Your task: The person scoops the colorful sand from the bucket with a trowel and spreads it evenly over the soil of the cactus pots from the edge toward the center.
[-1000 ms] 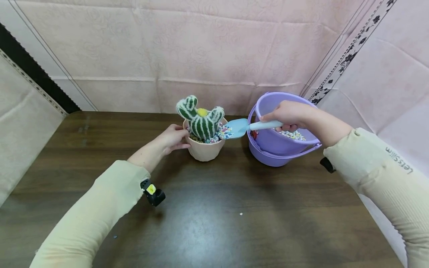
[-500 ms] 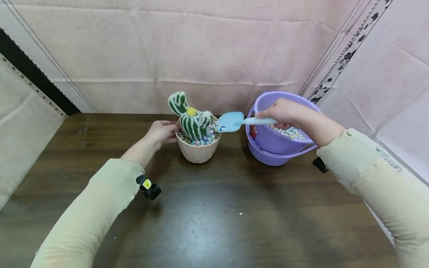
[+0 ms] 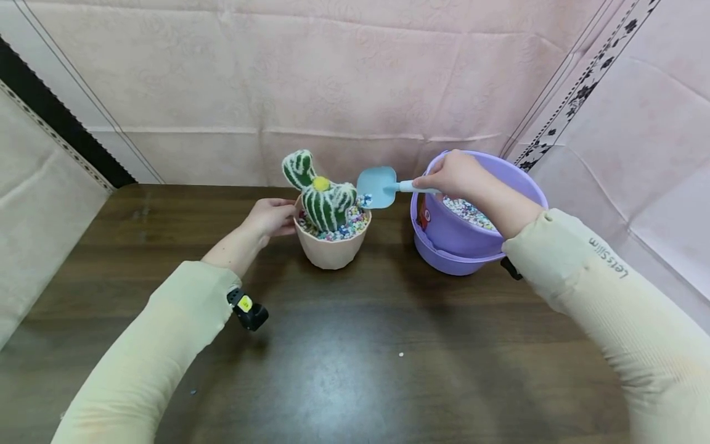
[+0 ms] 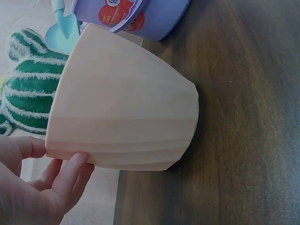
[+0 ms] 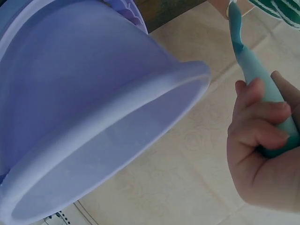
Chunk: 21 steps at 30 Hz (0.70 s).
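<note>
Our left hand [image 3: 272,219] gripped the cream flowerpot [image 3: 331,253] at its left side, the thumb by the rim and fingertips against the outer wall, as we saw in the left wrist view. The pot stood toward the far edge of the brown wooden table [image 3: 333,370], left of the purple buckets, and sat slightly further left than one second earlier. In it, the fuzzy green-and-white toy cactus [image 3: 326,206] with a yellow tuft leaned more to the left than before, and colourful pebbles [image 3: 344,233] lay around its base.

We had our right hand's [image 3: 457,172] fingers curled round the handle of the light blue toy shovel [image 3: 379,185]. That hand had moved left and up, and the blade, lower before, was now raised and tipped at the pot's right side. Only a few pebbles showed at its tip, where we had seen a larger heap.

To the right, an inner purple bucket [image 3: 455,237] holding more pebbles still sat within an outer purple bucket [image 3: 449,265].
</note>
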Each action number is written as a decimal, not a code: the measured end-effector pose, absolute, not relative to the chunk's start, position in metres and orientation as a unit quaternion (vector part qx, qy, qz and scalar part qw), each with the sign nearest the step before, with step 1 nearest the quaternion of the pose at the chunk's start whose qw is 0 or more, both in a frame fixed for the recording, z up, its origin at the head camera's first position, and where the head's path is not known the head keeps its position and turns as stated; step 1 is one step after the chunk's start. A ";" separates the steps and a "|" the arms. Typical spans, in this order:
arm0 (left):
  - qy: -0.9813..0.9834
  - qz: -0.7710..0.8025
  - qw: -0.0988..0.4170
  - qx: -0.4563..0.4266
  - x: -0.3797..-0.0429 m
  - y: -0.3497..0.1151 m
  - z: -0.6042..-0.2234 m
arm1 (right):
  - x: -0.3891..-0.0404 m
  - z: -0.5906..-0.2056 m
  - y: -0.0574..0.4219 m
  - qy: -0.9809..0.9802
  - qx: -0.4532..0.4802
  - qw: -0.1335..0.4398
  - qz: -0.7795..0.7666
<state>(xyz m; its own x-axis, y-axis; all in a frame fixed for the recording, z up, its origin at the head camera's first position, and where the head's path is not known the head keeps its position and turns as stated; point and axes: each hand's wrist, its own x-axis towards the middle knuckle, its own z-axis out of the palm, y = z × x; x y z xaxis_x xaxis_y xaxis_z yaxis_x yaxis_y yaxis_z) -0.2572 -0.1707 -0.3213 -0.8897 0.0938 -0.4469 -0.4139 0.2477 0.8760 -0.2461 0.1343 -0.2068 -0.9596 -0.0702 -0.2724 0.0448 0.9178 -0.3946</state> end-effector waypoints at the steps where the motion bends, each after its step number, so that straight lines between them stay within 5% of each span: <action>1: 0.761 0.604 0.211 -0.105 -0.257 -0.171 -0.321 | -0.245 -0.206 0.133 0.972 -0.013 0.132 -0.196; 21: 0.753 0.610 0.223 -0.111 -0.253 -0.171 -0.316 | -0.235 -0.208 0.141 0.978 -0.037 0.066 -0.194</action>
